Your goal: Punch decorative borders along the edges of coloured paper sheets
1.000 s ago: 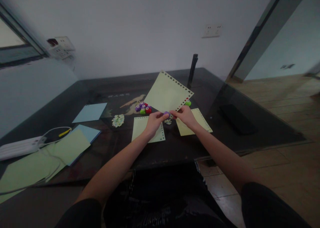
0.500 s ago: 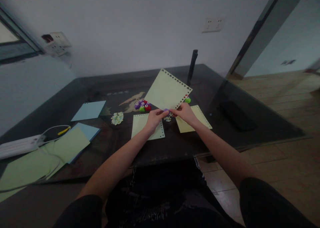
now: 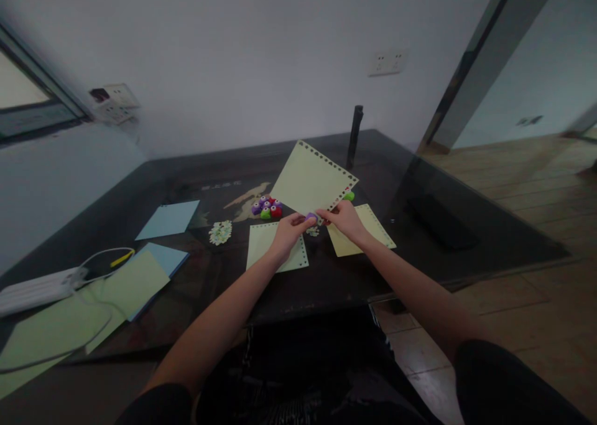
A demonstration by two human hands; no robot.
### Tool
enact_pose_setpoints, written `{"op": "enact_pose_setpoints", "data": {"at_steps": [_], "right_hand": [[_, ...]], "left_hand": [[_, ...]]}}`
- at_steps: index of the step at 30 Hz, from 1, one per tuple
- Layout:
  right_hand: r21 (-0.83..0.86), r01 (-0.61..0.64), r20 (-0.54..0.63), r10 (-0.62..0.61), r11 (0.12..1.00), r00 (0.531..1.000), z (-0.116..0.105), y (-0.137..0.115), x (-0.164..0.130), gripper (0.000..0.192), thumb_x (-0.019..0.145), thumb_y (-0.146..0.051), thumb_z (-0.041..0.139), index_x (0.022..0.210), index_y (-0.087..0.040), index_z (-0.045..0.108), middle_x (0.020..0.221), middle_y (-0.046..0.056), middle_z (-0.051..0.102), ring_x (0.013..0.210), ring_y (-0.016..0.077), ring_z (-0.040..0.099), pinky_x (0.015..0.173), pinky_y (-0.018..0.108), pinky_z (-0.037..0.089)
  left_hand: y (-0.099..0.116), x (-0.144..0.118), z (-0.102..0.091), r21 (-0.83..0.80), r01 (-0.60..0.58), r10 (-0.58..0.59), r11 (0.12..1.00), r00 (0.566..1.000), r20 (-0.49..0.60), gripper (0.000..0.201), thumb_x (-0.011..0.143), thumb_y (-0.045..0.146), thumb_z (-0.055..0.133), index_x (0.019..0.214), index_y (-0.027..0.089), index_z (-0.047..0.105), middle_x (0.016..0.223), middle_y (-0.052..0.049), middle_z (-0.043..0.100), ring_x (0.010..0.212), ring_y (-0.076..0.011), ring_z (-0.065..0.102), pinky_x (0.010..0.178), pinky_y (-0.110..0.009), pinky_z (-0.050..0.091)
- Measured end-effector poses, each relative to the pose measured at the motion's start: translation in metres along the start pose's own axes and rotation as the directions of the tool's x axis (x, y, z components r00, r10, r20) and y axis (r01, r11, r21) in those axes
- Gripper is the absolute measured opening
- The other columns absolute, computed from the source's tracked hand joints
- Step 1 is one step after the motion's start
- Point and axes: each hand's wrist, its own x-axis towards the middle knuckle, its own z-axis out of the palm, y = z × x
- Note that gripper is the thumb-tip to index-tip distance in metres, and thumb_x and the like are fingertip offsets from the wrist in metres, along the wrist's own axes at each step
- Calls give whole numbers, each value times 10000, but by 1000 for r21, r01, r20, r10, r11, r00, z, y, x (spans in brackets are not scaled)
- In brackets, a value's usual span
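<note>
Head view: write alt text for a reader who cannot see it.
Two bare hands, left hand and right hand, hold a pale yellow paper sheet with punched edges above a dark glass table, with a small purple paper punch at its lower corner. More punched sheets, a cluster of coloured punches and blue sheets lie on the table.

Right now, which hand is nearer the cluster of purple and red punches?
Left. The left hand is just in front of the punch cluster, slightly right; the right hand is farther right, beyond the held sheet's corner.
</note>
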Motion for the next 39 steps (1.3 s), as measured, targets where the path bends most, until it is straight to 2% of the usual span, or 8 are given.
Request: {"op": "enact_pose_setpoints", "data": {"at_steps": [6,12,17,22,27,33,39], "right_hand": [[34,-13,-1,13,999,1000,0,-1,0,176,700,-295,661,680,-122,638,615,75,664,506,167,606,515,287,497],[52,-34,-29,36,998,999,-1,-5,-1,181,692,-293,664,669,-115,637,620,95,661,521,190,617,522,311,501],[58,-21,-51,24,998,998,-2,-7,-1,205,691,-315,659,679,-111,641,635,106,667,545,208,631,549,334,513],[59,-9,-77,14,998,997,-5,-10,-1,217,678,-337,657,660,-122,632,621,90,671,520,182,615,539,313,511],[63,-3,-105,9,998,994,-7,-11,0,302,661,-428,677,653,-128,639,605,83,668,527,186,617,538,314,514],[36,-32,-125,36,999,991,-10,-12,1,350,653,-462,699,671,-117,647,592,91,665,528,199,621,548,332,530],[17,-19,-112,20,1000,993,-11,-12,1,316,681,-436,688,642,-126,641,567,90,660,507,199,611,541,345,530]], "left_hand": [[-4,1,0,-26,7,-6,1000,999,32,374,628,439,749,784,113,648,793,-56,684,824,-192,615,796,-308,428],[-4,2,-1,-38,27,-25,999,999,42,366,628,362,762,871,110,656,901,-88,695,885,-204,623,849,-333,439],[-1,2,-1,2,13,-13,1000,1000,17,366,627,314,766,903,110,641,931,-93,694,907,-206,628,875,-354,452],[1,4,-5,69,14,-15,998,1000,16,414,641,260,758,1002,104,626,1037,-126,682,973,-221,625,919,-386,456],[5,4,-9,123,29,-41,992,995,95,499,659,249,745,1112,96,600,1120,-154,654,1032,-239,610,945,-411,449],[15,1,-13,264,-23,-30,964,981,194,519,645,200,738,1140,113,609,1178,-141,630,1079,-242,584,978,-403,421],[16,4,-20,323,-26,-63,946,963,261,478,654,153,688,1129,141,631,1121,-130,657,975,-216,623,931,-416,439]]}}
